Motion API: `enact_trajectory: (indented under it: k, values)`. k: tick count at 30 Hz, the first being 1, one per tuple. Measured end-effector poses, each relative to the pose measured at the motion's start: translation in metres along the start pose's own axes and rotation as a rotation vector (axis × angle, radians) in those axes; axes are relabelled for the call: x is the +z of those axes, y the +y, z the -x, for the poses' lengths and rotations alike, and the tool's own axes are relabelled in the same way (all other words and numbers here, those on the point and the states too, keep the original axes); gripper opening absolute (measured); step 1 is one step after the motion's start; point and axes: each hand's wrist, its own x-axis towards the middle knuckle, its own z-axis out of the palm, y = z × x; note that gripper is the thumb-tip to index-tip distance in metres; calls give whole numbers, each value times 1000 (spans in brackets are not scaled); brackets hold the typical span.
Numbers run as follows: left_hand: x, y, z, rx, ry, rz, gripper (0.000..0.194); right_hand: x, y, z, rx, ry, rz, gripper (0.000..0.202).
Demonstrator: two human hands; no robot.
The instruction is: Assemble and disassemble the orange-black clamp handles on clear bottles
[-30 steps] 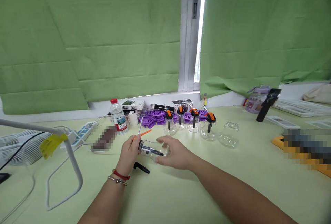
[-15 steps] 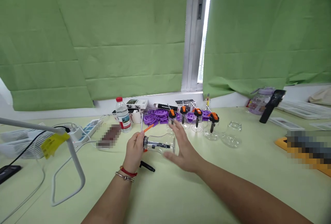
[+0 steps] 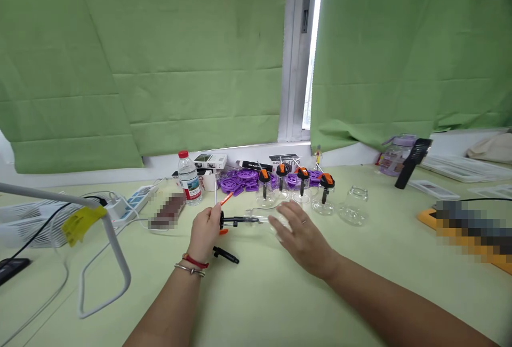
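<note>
Gripping a jar (image 3: 269,214) — tube tip (image 3: 255,220) inside — right hand (image 3: 307,237) curls fingers (image 3: 294,220); left hand (image 3: 205,232) pinches lid (image 3: 222,220).

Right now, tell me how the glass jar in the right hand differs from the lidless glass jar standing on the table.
The held glass jar lies sideways; the standing glass jar is upright.
The right hand grips the held jar, while the standing jar rests on the table.
A black tube meets the held jar's mouth; the standing jar has none.
Both are clear glass.
</note>
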Motion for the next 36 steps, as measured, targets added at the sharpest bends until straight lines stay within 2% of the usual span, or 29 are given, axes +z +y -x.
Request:
enact_trajectory:
  k: [2,4,6,9,11,14,17,22,24,26,28,30,32,34,36]
  values:
    - [-5,2,-2,35,-40,-309,46,-8,9,19,225,-37,-30,39]
    - [-8,3,-4,29,-85,-536,47,-18,20,45,521,-87,-70,48]
    - [-10,2,-6,-1,-144,-679,50,-30,34,74,800,-114,-84,54]
    - [-10,-6,-11,-11,-244,-810,53,-48,56,117,1158,-80,-115,60]
    - [-8,-14,-14,28,-295,-858,53,-56,70,137,1284,-123,-76,65]
    - [-5,-26,-19,79,-333,-896,52,-60,87,152,1344,-170,-10,71]
    - [-3,-36,-24,59,-350,-918,52,-55,105,156,1351,-195,14,74]
    - [-8,-43,-31,19,-369,-918,56,-46,135,157,1272,-225,71,77]
    - [-10,-43,-32,-1,-379,-915,56,-48,138,152,1242,-184,166,84]
    - [-13,-41,-33,-21,-399,-912,57,-50,133,140,1165,-88,318,95]
    - [-15,-39,-32,-28,-408,-909,55,-49,120,119,983,-12,401,93]
    - [-16,-37,-32,-31,-405,-911,50,-40,105,90,740,-41,330,80]
    - [-17,-35,-31,-43,-406,-916,45,-22,91,54,513,-113,146,68]
    - [-17,-35,-31,-62,-405,-925,40,4,82,15,441,-202,-35,69]
    - [-16,-36,-31,-55,-383,-930,37,33,79,-22,487,-228,-142,69]
